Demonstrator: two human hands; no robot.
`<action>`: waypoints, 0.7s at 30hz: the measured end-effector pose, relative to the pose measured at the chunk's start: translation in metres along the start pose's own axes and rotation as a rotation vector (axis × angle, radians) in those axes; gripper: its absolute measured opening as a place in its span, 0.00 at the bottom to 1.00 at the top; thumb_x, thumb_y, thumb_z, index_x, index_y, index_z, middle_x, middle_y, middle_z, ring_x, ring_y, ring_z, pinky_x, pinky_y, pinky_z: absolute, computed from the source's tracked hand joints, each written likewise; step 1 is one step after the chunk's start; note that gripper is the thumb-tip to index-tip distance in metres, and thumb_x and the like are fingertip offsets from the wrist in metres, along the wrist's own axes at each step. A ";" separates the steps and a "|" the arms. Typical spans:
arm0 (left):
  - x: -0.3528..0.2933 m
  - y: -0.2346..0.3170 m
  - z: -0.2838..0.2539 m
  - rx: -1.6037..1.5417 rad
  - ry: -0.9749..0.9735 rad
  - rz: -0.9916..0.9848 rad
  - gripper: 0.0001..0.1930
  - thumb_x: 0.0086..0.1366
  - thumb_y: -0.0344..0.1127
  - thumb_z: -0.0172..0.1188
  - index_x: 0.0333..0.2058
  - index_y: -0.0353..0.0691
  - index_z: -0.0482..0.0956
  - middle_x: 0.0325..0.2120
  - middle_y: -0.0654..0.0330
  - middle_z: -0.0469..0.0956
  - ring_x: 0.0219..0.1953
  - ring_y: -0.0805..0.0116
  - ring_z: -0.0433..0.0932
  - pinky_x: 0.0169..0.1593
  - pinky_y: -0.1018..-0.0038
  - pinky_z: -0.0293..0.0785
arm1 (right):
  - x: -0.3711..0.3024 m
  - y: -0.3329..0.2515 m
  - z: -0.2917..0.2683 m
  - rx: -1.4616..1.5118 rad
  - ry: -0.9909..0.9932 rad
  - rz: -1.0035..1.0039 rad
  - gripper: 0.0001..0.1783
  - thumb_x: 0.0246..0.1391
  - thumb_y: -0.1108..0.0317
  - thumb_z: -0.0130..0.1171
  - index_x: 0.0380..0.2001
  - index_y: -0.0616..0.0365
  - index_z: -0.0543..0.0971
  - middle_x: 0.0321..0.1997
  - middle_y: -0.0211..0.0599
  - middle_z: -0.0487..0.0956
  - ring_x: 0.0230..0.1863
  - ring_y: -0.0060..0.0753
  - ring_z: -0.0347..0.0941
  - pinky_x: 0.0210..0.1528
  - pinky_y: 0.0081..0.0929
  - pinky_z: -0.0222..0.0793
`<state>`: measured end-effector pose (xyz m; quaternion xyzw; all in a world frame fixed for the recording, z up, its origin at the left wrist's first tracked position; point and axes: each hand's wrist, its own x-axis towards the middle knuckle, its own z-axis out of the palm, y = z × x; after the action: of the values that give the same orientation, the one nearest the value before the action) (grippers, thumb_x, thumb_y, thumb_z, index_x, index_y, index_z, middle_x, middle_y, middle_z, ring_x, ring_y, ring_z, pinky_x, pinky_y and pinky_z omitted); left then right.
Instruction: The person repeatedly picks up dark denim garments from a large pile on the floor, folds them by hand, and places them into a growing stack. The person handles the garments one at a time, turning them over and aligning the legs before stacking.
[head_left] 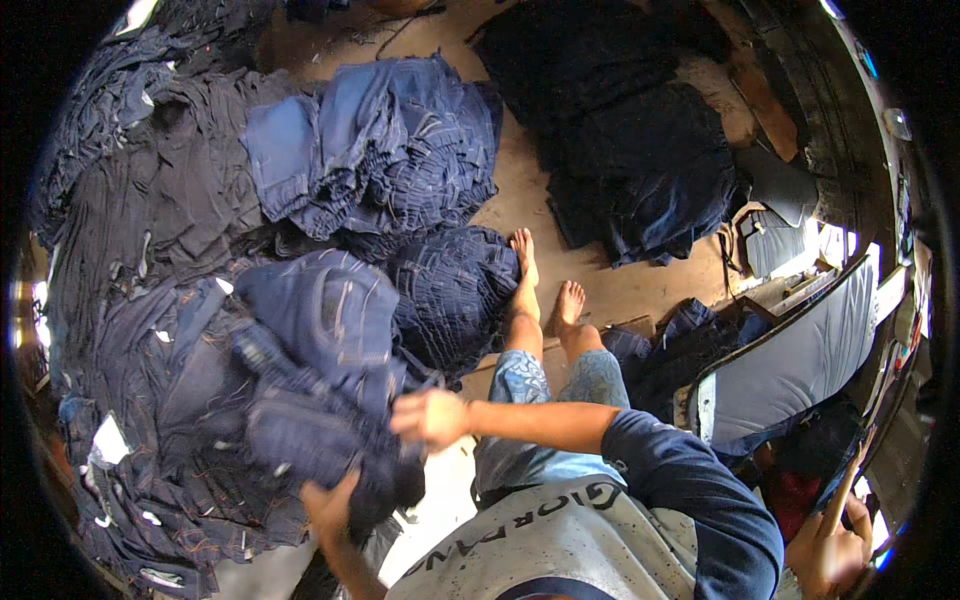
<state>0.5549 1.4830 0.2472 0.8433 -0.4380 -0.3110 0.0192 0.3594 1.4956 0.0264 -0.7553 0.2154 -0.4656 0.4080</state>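
Observation:
A dark blue denim garment [310,430] with stitched seams lies bunched in front of me on the left, on a heap of dark garments. My right hand [430,417] is closed on its right edge, slightly blurred by motion. At the lower edge of the same garment, my left hand [330,505] grips the cloth between thumb and fingers. Just beyond it, another blue denim piece [335,300] shows a curved pocket seam. The fingertips of both hands are partly hidden in the fabric.
Stacked blue denim garments [400,140] and a gathered bundle [455,290] lie ahead. A dark pile [640,150] covers the floor [520,200] at far right. A grey padded panel [800,370] stands on the right. Another person's hand [835,550] shows at lower right.

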 end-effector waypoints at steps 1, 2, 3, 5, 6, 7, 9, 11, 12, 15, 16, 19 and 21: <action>0.019 -0.022 0.044 0.102 0.036 0.092 0.25 0.44 0.39 0.75 0.33 0.21 0.80 0.36 0.49 0.82 0.38 0.60 0.80 0.46 0.63 0.74 | -0.026 0.027 0.014 -0.055 -0.052 0.212 0.19 0.28 0.59 0.67 0.29 0.52 0.83 0.50 0.33 0.73 0.54 0.44 0.68 0.49 0.37 0.74; 0.054 -0.042 0.097 0.295 0.037 -0.096 0.27 0.44 0.45 0.75 0.35 0.25 0.81 0.35 0.47 0.83 0.36 0.58 0.82 0.42 0.64 0.75 | -0.054 0.053 0.022 -0.111 -0.227 0.464 0.16 0.34 0.61 0.65 0.31 0.51 0.83 0.53 0.37 0.73 0.57 0.46 0.65 0.58 0.38 0.66; 0.089 -0.063 0.154 0.632 0.065 -0.189 0.33 0.42 0.54 0.74 0.36 0.25 0.81 0.36 0.41 0.82 0.37 0.50 0.83 0.41 0.60 0.77 | -0.078 0.073 0.030 -0.146 -0.297 0.819 0.14 0.42 0.65 0.61 0.36 0.49 0.84 0.58 0.38 0.71 0.62 0.46 0.62 0.62 0.37 0.62; 0.156 -0.108 0.272 0.696 0.041 -0.344 0.35 0.43 0.60 0.72 0.37 0.30 0.82 0.44 0.40 0.79 0.47 0.45 0.80 0.52 0.59 0.75 | -0.138 0.101 0.024 -0.313 -0.652 1.103 0.20 0.49 0.68 0.58 0.48 0.46 0.81 0.67 0.36 0.65 0.68 0.47 0.59 0.65 0.43 0.59; 0.187 -0.131 0.320 0.696 -0.007 -0.268 0.41 0.46 0.60 0.71 0.47 0.28 0.75 0.47 0.39 0.77 0.51 0.46 0.77 0.55 0.60 0.72 | -0.169 0.109 0.013 -0.151 -0.566 1.150 0.21 0.46 0.67 0.60 0.47 0.48 0.81 0.66 0.40 0.66 0.64 0.48 0.65 0.61 0.46 0.63; 0.211 -0.155 0.359 0.692 -0.107 -0.264 0.47 0.48 0.61 0.69 0.57 0.26 0.69 0.51 0.37 0.75 0.55 0.46 0.74 0.59 0.61 0.69 | -0.196 0.120 0.003 -0.143 -0.410 1.150 0.22 0.43 0.66 0.62 0.47 0.50 0.81 0.64 0.44 0.68 0.59 0.49 0.70 0.58 0.48 0.67; 0.262 -0.182 0.414 0.682 -0.262 -0.284 0.45 0.54 0.59 0.65 0.59 0.25 0.65 0.57 0.37 0.69 0.59 0.44 0.69 0.62 0.62 0.65 | -0.248 0.130 -0.022 -0.136 -0.109 1.323 0.20 0.42 0.63 0.62 0.42 0.53 0.80 0.47 0.42 0.78 0.54 0.47 0.72 0.55 0.40 0.69; 0.295 -0.198 0.435 0.638 -0.520 -0.377 0.45 0.58 0.59 0.61 0.60 0.23 0.62 0.61 0.36 0.63 0.62 0.43 0.65 0.64 0.62 0.62 | -0.284 0.135 -0.046 -0.337 0.006 1.596 0.16 0.40 0.64 0.64 0.36 0.56 0.82 0.40 0.48 0.81 0.43 0.52 0.77 0.46 0.41 0.73; 0.288 -0.205 0.441 0.646 -0.226 -0.429 0.44 0.57 0.57 0.62 0.59 0.21 0.64 0.61 0.36 0.63 0.65 0.45 0.63 0.66 0.63 0.60 | -0.293 0.136 -0.053 -0.408 0.308 1.650 0.14 0.41 0.65 0.63 0.33 0.57 0.83 0.40 0.50 0.81 0.41 0.53 0.79 0.45 0.40 0.75; 0.275 -0.220 0.395 0.544 -0.407 -0.166 0.48 0.53 0.53 0.67 0.62 0.21 0.58 0.66 0.38 0.56 0.67 0.48 0.59 0.67 0.65 0.58 | -0.296 0.147 -0.076 -0.192 0.437 1.879 0.16 0.44 0.68 0.61 0.39 0.56 0.82 0.40 0.48 0.83 0.43 0.46 0.81 0.47 0.36 0.75; 0.276 -0.220 0.383 0.414 -0.566 -0.405 0.52 0.54 0.53 0.67 0.67 0.29 0.49 0.67 0.41 0.54 0.66 0.45 0.59 0.65 0.53 0.58 | -0.291 0.151 -0.082 -0.109 0.419 1.879 0.16 0.44 0.68 0.60 0.40 0.56 0.82 0.40 0.48 0.83 0.43 0.45 0.81 0.47 0.36 0.75; 0.259 -0.207 0.342 0.366 -0.599 -0.523 0.41 0.54 0.50 0.67 0.62 0.32 0.64 0.57 0.39 0.70 0.60 0.50 0.71 0.57 0.58 0.71 | -0.272 0.164 -0.109 0.032 0.352 1.786 0.17 0.45 0.68 0.59 0.41 0.57 0.82 0.40 0.48 0.83 0.43 0.43 0.81 0.48 0.36 0.75; 0.267 -0.171 0.324 0.466 -0.817 -0.482 0.37 0.55 0.49 0.67 0.59 0.34 0.70 0.46 0.43 0.79 0.51 0.52 0.78 0.49 0.56 0.75 | -0.260 0.174 -0.129 0.044 0.393 1.743 0.17 0.46 0.68 0.59 0.41 0.57 0.82 0.40 0.48 0.83 0.43 0.43 0.81 0.49 0.35 0.75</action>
<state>0.6160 1.4658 -0.2016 0.7121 -0.2610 -0.5041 -0.4131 0.1323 1.5256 -0.2228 -0.2218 0.7699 -0.1152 0.5872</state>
